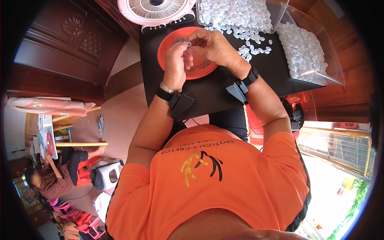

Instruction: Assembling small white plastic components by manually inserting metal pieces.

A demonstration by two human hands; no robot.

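My left hand (176, 58) is closed above a round orange-red plate (163, 60), its thumb and finger on a small whitish plastic piece (188, 43). Right beside it, my right hand (213, 47) has its thumb and fingertips drawn together at that piece. Whatever those right fingertips hold is too small to make out. Small grey slender pieces (205, 64) lie in the plate, partly hidden by my hands. Loose white oval plastic pieces with holes (252, 48) are scattered on the black table (216, 94), to the right of the plate.
A clear bin heaped with white pieces (236, 16) stands at the back, and another pile in a clear bin (302, 52) at the right. A pink fan (158, 10) is behind the plate. Far left, another person (60, 176) sits at a small table.
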